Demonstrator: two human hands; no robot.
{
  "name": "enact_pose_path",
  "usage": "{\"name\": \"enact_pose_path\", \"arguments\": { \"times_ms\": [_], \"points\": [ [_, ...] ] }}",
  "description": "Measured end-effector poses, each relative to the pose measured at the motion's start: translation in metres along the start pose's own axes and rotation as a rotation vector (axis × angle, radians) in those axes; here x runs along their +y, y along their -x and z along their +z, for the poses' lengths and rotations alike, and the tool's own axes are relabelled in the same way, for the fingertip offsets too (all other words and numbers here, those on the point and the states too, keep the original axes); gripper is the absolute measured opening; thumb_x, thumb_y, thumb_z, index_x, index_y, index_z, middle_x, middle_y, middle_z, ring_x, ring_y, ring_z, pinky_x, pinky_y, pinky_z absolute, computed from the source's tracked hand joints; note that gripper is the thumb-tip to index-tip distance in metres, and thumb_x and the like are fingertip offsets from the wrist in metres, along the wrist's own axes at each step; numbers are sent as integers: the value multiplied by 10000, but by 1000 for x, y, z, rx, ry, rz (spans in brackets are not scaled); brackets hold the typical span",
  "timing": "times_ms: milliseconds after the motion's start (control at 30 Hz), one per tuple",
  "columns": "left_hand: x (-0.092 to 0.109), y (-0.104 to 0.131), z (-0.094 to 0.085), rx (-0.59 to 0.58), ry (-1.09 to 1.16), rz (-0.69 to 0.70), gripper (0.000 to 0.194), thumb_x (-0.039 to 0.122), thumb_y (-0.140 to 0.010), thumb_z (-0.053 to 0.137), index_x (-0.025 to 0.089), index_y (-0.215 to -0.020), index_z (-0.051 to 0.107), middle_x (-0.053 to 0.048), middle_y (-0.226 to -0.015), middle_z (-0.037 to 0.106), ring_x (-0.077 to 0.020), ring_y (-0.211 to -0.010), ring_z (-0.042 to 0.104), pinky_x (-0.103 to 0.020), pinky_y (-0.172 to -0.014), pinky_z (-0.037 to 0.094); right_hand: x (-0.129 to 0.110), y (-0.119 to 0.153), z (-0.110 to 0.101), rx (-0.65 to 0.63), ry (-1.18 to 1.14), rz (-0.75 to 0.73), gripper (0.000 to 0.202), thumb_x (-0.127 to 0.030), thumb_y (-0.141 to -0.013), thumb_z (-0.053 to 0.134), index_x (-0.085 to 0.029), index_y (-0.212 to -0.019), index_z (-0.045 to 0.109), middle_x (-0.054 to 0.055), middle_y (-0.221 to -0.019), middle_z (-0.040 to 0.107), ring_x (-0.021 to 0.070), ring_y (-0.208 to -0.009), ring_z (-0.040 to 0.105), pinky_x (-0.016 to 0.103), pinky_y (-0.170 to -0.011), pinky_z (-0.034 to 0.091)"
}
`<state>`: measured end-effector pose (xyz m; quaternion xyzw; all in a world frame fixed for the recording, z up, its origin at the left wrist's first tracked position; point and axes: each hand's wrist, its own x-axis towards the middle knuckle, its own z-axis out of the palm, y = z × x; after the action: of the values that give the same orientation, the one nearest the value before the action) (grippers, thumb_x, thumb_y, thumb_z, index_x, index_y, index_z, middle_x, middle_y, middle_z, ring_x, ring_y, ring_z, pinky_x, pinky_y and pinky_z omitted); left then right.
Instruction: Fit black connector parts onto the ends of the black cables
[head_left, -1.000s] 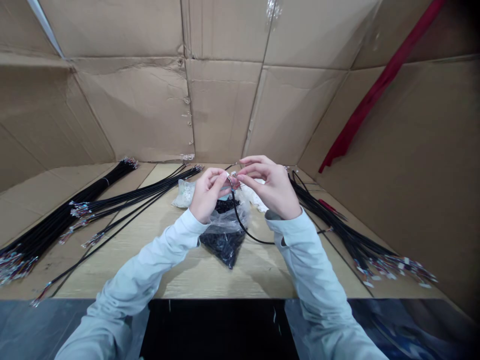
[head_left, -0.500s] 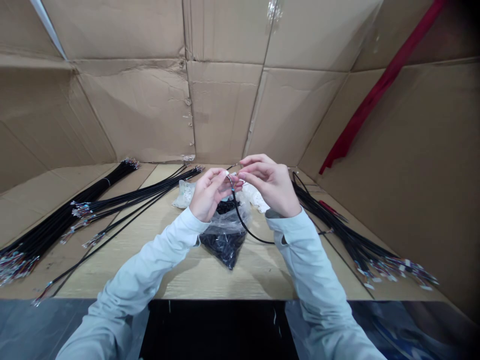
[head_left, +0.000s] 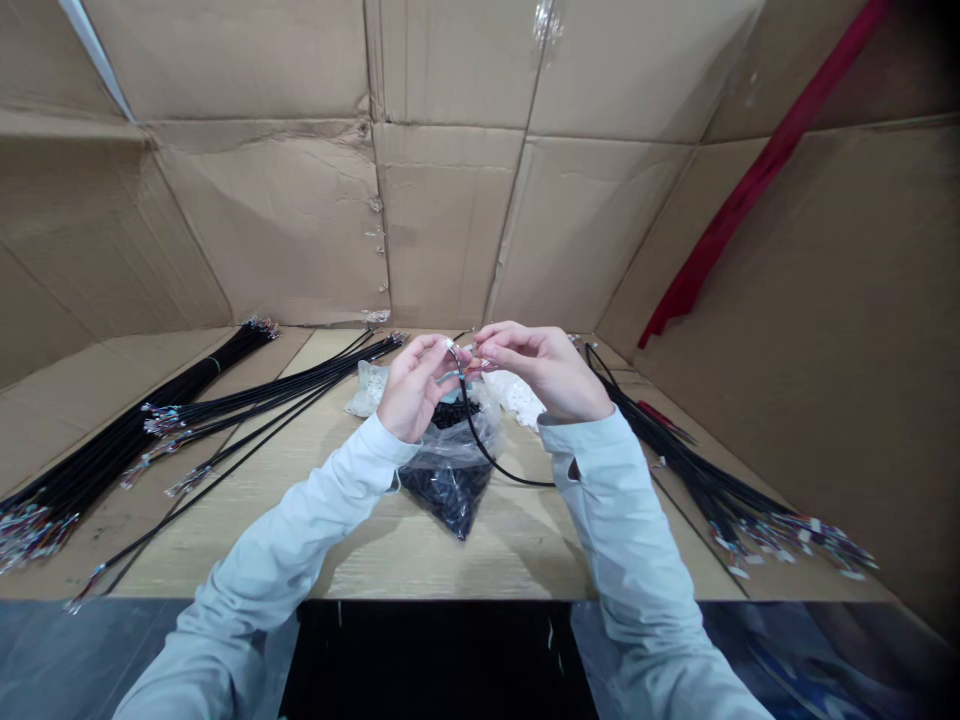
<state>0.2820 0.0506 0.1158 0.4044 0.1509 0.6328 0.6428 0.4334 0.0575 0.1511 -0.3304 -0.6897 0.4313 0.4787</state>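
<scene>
Above the middle of the table, my left hand (head_left: 414, 388) is closed on the end of a black cable (head_left: 478, 440), with a small white piece at its fingertips. Thin coloured wires fan out of the cable's end toward my right hand (head_left: 546, 370), whose thumb and forefinger pinch them. The rest of the cable curves down and passes behind my right forearm. Just below my hands lies a clear plastic bag of small black parts (head_left: 448, 490). Bags of small white parts sit behind it, one at the left (head_left: 369, 388) and one at the right (head_left: 517, 396).
Bundles of black cables with coloured wire ends lie at the left (head_left: 142, 425), beside a looser group (head_left: 300, 385). More cables (head_left: 682, 470) lie at the right near a red-handled tool (head_left: 664, 420). Cardboard walls (head_left: 450, 220) enclose the table's back and sides.
My right hand has dropped slightly and turned, its fingers now closer together at the wires. The left hand stays nearly in place on the cable end.
</scene>
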Motion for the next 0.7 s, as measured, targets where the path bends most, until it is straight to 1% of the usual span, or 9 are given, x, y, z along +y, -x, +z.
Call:
{"name": "enact_pose_path", "arguments": {
  "times_ms": [133, 233, 333, 400, 467, 533, 567, 600, 700],
  "points": [
    [-1, 0, 0, 9, -24, 49, 131, 217, -744, 593, 141, -790, 497, -6, -713, 629, -109, -729, 629, -270, -759, 494, 0, -1, -3, 86, 193, 32, 311, -386, -629, 669, -87, -697, 616, 30, -704, 573, 64, -612, 509, 225, -616, 416],
    [-2, -1, -1, 8, -55, 76, 158, 241, -736, 606, 143, -792, 496, -4, -714, 631, -108, -724, 631, -268, -767, 488, 6, -6, -4, 80, 340, 68, 353, -423, -634, 642, -76, -693, 613, 30, -632, 566, 67, -578, 486, 218, -580, 395],
    [-4, -2, -2, 24, -77, 65, 169, 247, -728, 614, 144, -792, 496, -4, -720, 634, -101, -724, 627, -267, -764, 486, 13, -10, -4, 25, 468, 92, 354, -429, -646, 623, -77, -686, 628, 49, -644, 594, 73, -582, 493, 209, -557, 390],
    [-5, -3, -3, 41, -89, 46, 170, 242, -726, 616, 141, -791, 496, -5, -715, 633, -104, -723, 627, -275, -767, 487, 15, -9, -1, 42, 559, 78, 320, -406, -672, 606, -86, -680, 632, 54, -654, 607, 76, -589, 501, 208, -560, 396],
    [-6, -3, -3, 64, -103, 30, 174, 246, -726, 614, 139, -791, 494, -8, -708, 632, -111, -719, 630, -292, -779, 485, 12, -5, 5, 168, 610, 16, 274, -350, -685, 607, -98, -792, 627, 62, -763, 625, 80, -628, 523, 214, -587, 420],
    [-5, -2, -2, 89, -113, 14, 174, 248, -731, 610, 138, -791, 490, -13, -705, 633, -114, -715, 631, -305, -793, 481, 7, 1, 12, 327, 590, -75, 353, -292, -685, 613, -120, -990, 564, 76, -944, 603, 87, -697, 550, 218, -607, 447],
    [-5, -2, -2, 99, -113, 9, 171, 246, -733, 607, 137, -792, 489, -15, -705, 634, -113, -712, 631, -306, -796, 480, 3, 5, 16, 371, 571, -115, 382, -284, -697, 602, -133, -1041, 533, 79, -989, 584, 91, -724, 557, 216, -603, 455],
    [-5, -2, -1, 103, -109, 6, 168, 243, -734, 605, 137, -793, 489, -16, -706, 635, -113, -713, 631, -305, -796, 479, 0, 8, 20, 392, 562, -145, 347, -286, -717, 581, -139, -1027, 533, 77, -991, 577, 95, -743, 561, 211, -595, 458],
    [-4, -1, -1, 88, -85, 20, 166, 243, -732, 608, 139, -795, 495, -14, -713, 634, -111, -723, 629, -300, -798, 477, -4, 13, 28, 395, 602, -175, 197, -294, -764, 525, -134, -856, 594, 67, -910, 580, 101, -763, 553, 203, -591, 456]
  ]
}}
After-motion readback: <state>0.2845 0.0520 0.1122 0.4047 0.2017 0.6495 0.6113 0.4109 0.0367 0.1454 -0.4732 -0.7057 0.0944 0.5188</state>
